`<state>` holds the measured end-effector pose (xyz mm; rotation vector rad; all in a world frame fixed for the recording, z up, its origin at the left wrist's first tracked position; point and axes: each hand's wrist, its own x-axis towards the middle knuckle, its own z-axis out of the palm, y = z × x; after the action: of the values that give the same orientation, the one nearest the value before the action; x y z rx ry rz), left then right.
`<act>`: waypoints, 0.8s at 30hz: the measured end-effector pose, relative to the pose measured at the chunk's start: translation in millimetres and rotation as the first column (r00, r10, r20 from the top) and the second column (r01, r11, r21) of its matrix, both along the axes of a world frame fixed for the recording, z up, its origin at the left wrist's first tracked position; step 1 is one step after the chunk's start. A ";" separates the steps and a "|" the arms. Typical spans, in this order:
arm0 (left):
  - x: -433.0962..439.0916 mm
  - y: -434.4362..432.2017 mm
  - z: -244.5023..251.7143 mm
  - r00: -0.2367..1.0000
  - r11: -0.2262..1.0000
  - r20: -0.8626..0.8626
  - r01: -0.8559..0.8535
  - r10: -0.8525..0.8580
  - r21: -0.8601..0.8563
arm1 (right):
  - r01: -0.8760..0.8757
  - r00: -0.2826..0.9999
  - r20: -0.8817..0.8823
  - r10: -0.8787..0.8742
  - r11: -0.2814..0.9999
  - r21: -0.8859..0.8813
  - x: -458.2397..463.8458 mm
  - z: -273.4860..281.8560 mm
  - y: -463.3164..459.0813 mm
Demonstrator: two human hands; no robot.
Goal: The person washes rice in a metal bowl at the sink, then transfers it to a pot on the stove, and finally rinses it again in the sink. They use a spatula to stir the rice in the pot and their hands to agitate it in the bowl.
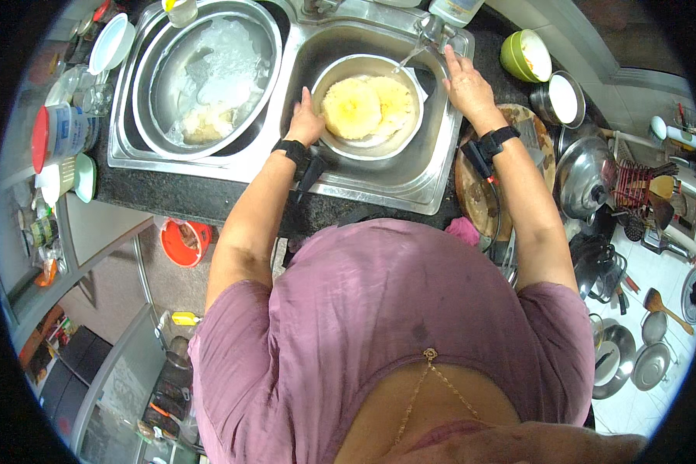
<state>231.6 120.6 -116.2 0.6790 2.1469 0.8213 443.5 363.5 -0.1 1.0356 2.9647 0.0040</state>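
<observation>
In the right sink basin (371, 177) sits a round metal bowl (370, 152). Inside it lie two round, pale-yellow, spongy-looking pieces (351, 108) that partly overlap; what they are is unclear. My left hand (305, 120) is at the bowl's left rim and appears to grip it, its finger undersides hidden. Water runs in a thin stream from the metal tap (434, 32) towards the bowl's upper right rim. Close by the tap, my right hand (468, 84) is stretched out over the basin's right edge with nothing seen in it; whether its fingertips touch the tap is unclear.
On the left, a wide metal basin (207, 152) holds cloudy water and pale pieces. A round wooden board (472, 188) lies under my right forearm. Beyond are a green bowl (519, 55) and a lidded pot (584, 177). Plastic containers (64, 130) line the left side.
</observation>
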 end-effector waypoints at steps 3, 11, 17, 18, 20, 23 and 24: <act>2.5 -11.8 24.2 0.937 0.971 -0.334 0.169 -0.106 0.168 | -0.020 0.992 -0.124 0.016 0.999 -0.037 1.5 2.3 -9.5; -32.7 -124.4 74.2 0.738 0.968 -0.674 0.197 -0.039 0.159 | 0.038 0.790 -0.209 -0.577 0.385 -0.922 -31.1 -43.9 -25.8; -24.9 -144.1 53.2 0.644 0.992 -0.760 0.127 -0.086 -0.004 | -0.427 0.415 -0.104 -0.904 -0.092 -0.899 -73.1 -56.7 -6.4; -23.8 -143.6 51.0 0.644 0.993 -0.760 0.116 -0.089 -0.018 | -0.471 0.389 -0.070 -0.919 -0.133 -0.872 -75.9 -56.3 -7.5; -24.2 -142.9 50.4 0.637 0.993 -0.765 0.109 -0.099 -0.038 | -0.348 0.543 -0.090 -0.835 -0.127 -0.929 -76.8 -58.0 -15.0; -25.3 -141.2 53.1 0.619 0.990 -0.774 0.126 -0.133 -0.069 | -0.008 0.787 -0.008 -0.617 0.003 -1.000 -73.4 -70.4 -30.3; -25.5 -140.3 54.3 0.612 0.987 -0.776 0.133 -0.152 -0.088 | 0.080 0.829 0.035 -0.558 0.056 -0.995 -70.3 -77.5 -36.0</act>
<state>206.1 -19.7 -62.0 1.3797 2.8060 0.4233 373.1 327.4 -77.7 1.3652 1.8064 -2.0593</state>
